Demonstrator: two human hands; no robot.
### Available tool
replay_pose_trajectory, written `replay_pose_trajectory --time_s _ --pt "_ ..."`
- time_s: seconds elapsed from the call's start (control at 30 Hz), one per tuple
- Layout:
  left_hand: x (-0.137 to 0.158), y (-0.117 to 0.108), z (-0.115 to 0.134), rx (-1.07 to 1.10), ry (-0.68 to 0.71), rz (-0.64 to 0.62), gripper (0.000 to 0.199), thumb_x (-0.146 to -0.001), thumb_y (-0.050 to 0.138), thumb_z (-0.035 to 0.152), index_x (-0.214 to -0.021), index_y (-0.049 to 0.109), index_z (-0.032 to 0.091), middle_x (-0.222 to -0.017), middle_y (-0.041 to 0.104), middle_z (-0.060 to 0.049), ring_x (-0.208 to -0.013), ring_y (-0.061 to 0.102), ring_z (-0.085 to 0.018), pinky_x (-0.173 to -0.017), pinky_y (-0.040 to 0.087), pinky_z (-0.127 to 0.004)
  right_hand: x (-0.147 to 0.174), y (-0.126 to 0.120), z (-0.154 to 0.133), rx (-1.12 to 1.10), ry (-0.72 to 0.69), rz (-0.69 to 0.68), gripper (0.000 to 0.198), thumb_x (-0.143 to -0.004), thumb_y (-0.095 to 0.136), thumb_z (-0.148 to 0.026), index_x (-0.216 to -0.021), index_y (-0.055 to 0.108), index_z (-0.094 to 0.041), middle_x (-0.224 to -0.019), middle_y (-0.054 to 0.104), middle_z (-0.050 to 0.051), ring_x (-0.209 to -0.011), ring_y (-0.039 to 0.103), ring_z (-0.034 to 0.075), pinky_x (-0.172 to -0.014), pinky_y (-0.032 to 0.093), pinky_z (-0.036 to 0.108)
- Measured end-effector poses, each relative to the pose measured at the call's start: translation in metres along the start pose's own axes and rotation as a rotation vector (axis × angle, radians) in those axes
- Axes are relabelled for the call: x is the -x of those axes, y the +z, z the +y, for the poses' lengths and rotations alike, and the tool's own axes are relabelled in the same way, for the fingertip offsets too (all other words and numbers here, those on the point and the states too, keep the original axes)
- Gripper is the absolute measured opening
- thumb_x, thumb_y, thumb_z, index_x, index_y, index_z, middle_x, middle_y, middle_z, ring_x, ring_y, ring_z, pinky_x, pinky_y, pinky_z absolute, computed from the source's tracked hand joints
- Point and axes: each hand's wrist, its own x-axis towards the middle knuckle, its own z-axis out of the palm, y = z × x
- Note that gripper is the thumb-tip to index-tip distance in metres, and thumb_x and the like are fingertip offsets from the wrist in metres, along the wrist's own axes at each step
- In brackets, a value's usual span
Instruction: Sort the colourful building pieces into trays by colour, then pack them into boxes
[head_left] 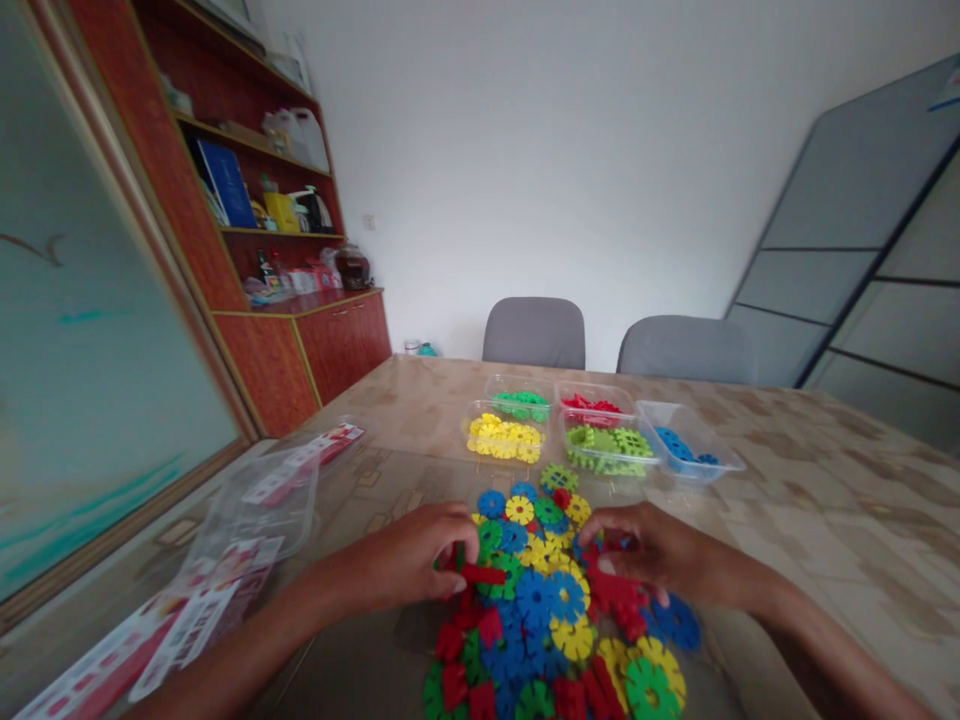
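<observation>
My left hand (442, 548) is closed, pinching a flat red plastic piece (487, 574) between thumb and fingers above the left side of the pile. On the pile's right side, my right hand (634, 545) curls its fingers and thumb around a red building piece (613, 588); its exact shape is partly hidden by the fingers. Between and below both hands spreads a mixed heap of interlocking discs: blue notched discs (538, 596), yellow discs (573, 638), green discs (651, 690) and more red pieces (454, 685).
Beyond the heap stand clear plastic boxes sorted by colour: yellow pieces (504, 438), green pieces (523, 404), red pieces (591, 404), light-green pieces (609, 447) and blue pieces (679, 446). Clear lids (259, 500) with printed labels lie at left. Two grey chairs (534, 332) stand behind the table.
</observation>
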Motion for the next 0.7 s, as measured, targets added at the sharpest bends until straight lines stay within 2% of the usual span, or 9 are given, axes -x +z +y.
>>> replay_pose_trajectory --time_s 0.1,0.23,0.37,0.47,0.57,0.7 --pt "0.001 -0.001 0.002 0.006 -0.045 -0.01 0.022 -0.077 0.066 0.022 -0.098 0.059 0.023 -0.095 0.056 0.002 -0.087 0.055 -0.018 -0.074 0.037 -0.024 -0.002 0.003 -0.002 -0.039 -0.015 0.028 0.03 -0.088 0.057 -0.04 -0.109 0.059 -0.018 -0.073 0.053 -0.003 -0.047 0.046 0.005 -0.041 0.044 0.015" --pt "0.005 0.0 0.007 0.003 -0.075 -0.039 0.039 -0.07 0.074 0.028 -0.104 0.056 0.025 -0.101 0.054 0.002 -0.087 0.053 -0.018 -0.07 0.036 -0.023 -0.002 0.002 -0.005 -0.049 -0.025 0.012 0.028 -0.088 0.057 -0.039 -0.106 0.06 -0.018 -0.07 0.051 -0.003 -0.045 0.043 0.004 -0.04 0.043 0.015" --pt "0.004 0.006 0.011 -0.028 -0.024 -0.003 0.022 -0.075 0.065 0.016 -0.093 0.055 0.023 -0.098 0.054 0.002 -0.086 0.053 -0.016 -0.07 0.036 -0.022 0.001 0.001 -0.014 -0.047 -0.036 -0.079 0.026 -0.087 0.058 -0.036 -0.106 0.062 -0.018 -0.059 0.044 -0.007 -0.043 0.038 0.005 -0.04 0.036 0.015" --pt "0.002 0.008 0.012 -0.038 0.003 0.02 0.012 -0.079 0.061 0.015 -0.086 0.055 0.021 -0.091 0.057 0.003 -0.085 0.053 -0.016 -0.072 0.036 -0.022 0.002 0.01 -0.025 0.057 -0.121 -0.064 0.017 -0.085 0.059 -0.027 -0.099 0.066 -0.019 -0.063 0.049 -0.005 -0.051 0.041 0.007 -0.045 0.034 0.017" --pt "0.003 0.003 0.012 -0.001 -0.01 -0.022 0.007 -0.081 0.059 0.017 -0.086 0.056 0.021 -0.086 0.059 0.003 -0.08 0.055 -0.016 -0.071 0.037 -0.023 0.002 0.03 -0.04 0.148 -0.21 -0.08 0.019 -0.082 0.059 -0.017 -0.099 0.068 -0.022 -0.075 0.061 -0.002 -0.064 0.05 0.01 -0.055 0.038 0.018" --pt "0.01 -0.01 0.015 0.061 -0.029 -0.128 0.006 -0.085 0.058 0.022 -0.09 0.059 0.021 -0.09 0.061 0.002 -0.084 0.056 -0.016 -0.072 0.038 -0.023 0.003 0.063 -0.054 0.227 -0.173 -0.137 0.031 -0.08 0.063 -0.019 -0.11 0.065 -0.028 -0.089 0.068 -0.001 -0.074 0.059 0.014 -0.061 0.044 0.021"
